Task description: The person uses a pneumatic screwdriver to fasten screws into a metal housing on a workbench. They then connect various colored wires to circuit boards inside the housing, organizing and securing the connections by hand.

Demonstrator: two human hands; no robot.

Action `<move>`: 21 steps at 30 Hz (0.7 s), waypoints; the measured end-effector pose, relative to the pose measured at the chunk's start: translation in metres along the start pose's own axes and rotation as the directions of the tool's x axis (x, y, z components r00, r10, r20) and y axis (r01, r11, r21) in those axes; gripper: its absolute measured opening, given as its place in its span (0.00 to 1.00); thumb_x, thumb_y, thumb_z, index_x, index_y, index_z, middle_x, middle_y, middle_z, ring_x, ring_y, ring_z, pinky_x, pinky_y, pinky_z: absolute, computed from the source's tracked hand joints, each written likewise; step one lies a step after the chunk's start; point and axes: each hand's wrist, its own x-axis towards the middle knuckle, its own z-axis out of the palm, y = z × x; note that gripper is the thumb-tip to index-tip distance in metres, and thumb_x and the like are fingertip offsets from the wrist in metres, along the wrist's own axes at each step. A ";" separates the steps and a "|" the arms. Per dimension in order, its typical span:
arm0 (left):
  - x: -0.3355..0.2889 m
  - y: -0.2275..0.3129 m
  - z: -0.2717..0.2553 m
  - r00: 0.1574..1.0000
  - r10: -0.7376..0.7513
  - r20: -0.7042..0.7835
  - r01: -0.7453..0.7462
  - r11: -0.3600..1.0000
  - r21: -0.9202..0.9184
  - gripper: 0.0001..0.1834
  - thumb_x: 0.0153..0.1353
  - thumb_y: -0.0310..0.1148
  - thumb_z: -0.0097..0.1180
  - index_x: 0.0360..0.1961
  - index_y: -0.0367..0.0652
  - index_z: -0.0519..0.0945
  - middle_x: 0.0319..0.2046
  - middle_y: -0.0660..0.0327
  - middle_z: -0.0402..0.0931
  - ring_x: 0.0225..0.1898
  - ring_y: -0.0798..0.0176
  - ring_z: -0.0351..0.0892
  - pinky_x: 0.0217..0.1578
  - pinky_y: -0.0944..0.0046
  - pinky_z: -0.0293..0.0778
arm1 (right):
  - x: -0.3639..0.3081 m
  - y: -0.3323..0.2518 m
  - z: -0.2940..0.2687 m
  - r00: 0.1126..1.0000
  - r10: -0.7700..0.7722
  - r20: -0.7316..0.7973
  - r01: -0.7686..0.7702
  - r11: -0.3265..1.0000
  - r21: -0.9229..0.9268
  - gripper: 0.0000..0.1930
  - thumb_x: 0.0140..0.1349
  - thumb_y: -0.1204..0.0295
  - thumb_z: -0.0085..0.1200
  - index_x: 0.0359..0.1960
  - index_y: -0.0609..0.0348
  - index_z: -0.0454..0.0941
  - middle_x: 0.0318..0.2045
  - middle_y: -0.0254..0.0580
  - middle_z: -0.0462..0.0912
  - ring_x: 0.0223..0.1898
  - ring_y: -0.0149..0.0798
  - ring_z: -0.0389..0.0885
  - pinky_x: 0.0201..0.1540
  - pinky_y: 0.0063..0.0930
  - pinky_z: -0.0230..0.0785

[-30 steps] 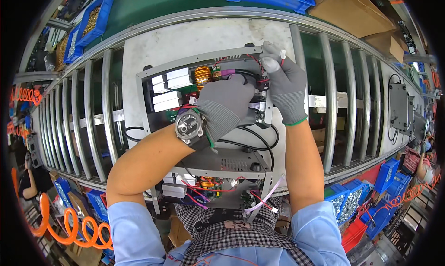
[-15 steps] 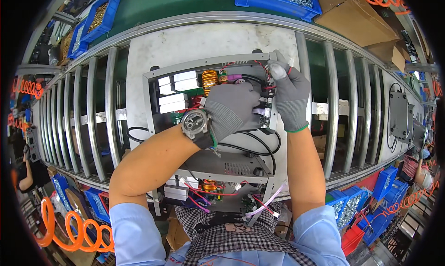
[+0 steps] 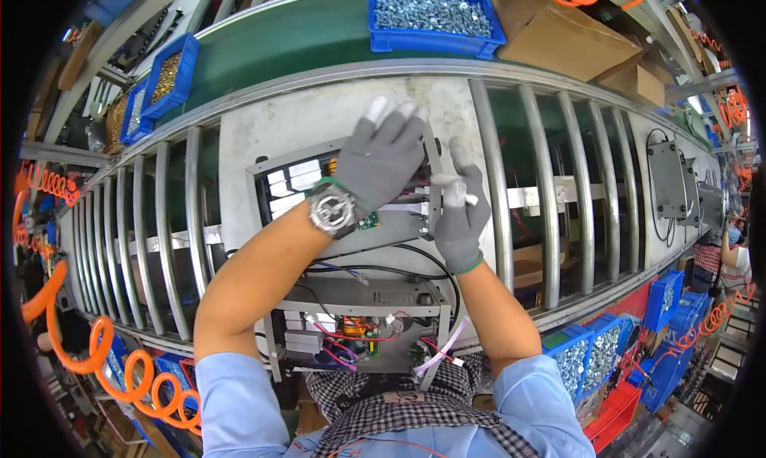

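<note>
An open grey metal case (image 3: pixel 375 241) with circuit parts inside lies on a pale board (image 3: pixel 311 111). Over its right half, my left hand (image 3: pixel 383 159), in a grey glove, is open and empty, its fingers stretched toward the far edge and hiding part of the wiring. My gloved right hand (image 3: pixel 461 227) is beside the case's right end, one finger raised and blurred. Its thumb and other fingers are bent together; a small white bit shows there, either a fingertip or a held piece. White blocks (image 3: pixel 305 174) and a purple-white ribbon cable (image 3: pixel 411 207) show inside.
Nearer me stands a second open case (image 3: pixel 375 293) with loose red and purple wires. Metal rollers (image 3: pixel 536 195) flank the board. A blue bin of metal fasteners (image 3: pixel 431 19) and cardboard (image 3: pixel 566 31) stand beyond; orange coiled hoses (image 3: pixel 100 350) hang at the left.
My left hand has lifted out of the case's wiring and straightened its fingers. My right hand has left the far right corner and come nearer. The whole view has shifted.
</note>
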 end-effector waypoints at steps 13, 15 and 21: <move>-0.003 -0.013 -0.004 0.997 0.064 -0.033 -0.069 0.980 -0.188 0.04 0.50 0.33 0.55 0.27 0.48 0.80 0.59 0.64 0.69 0.65 0.60 0.60 0.68 0.45 0.44 | 0.010 -0.004 -0.015 0.962 -0.271 0.044 0.272 0.921 -0.279 0.15 0.67 0.67 0.45 0.43 0.68 0.77 0.48 0.55 0.78 0.50 0.47 0.76 0.54 0.36 0.67; -0.005 -0.019 -0.007 0.997 0.081 -0.006 -0.080 0.980 -0.182 0.05 0.52 0.33 0.55 0.28 0.48 0.81 0.61 0.65 0.67 0.66 0.61 0.59 0.68 0.48 0.45 | 0.011 -0.006 -0.011 0.990 -0.144 0.013 0.142 0.949 -0.280 0.14 0.67 0.69 0.45 0.44 0.67 0.77 0.47 0.54 0.78 0.50 0.47 0.76 0.55 0.36 0.67; 0.004 -0.015 0.019 0.979 0.186 -0.080 -0.172 0.973 0.152 0.11 0.53 0.34 0.52 0.37 0.49 0.82 0.63 0.68 0.65 0.66 0.65 0.59 0.68 0.55 0.47 | 0.023 -0.016 0.004 0.906 -0.169 0.388 0.401 0.634 -0.661 0.07 0.60 0.72 0.52 0.36 0.61 0.80 0.48 0.51 0.77 0.44 0.50 0.74 0.45 0.39 0.70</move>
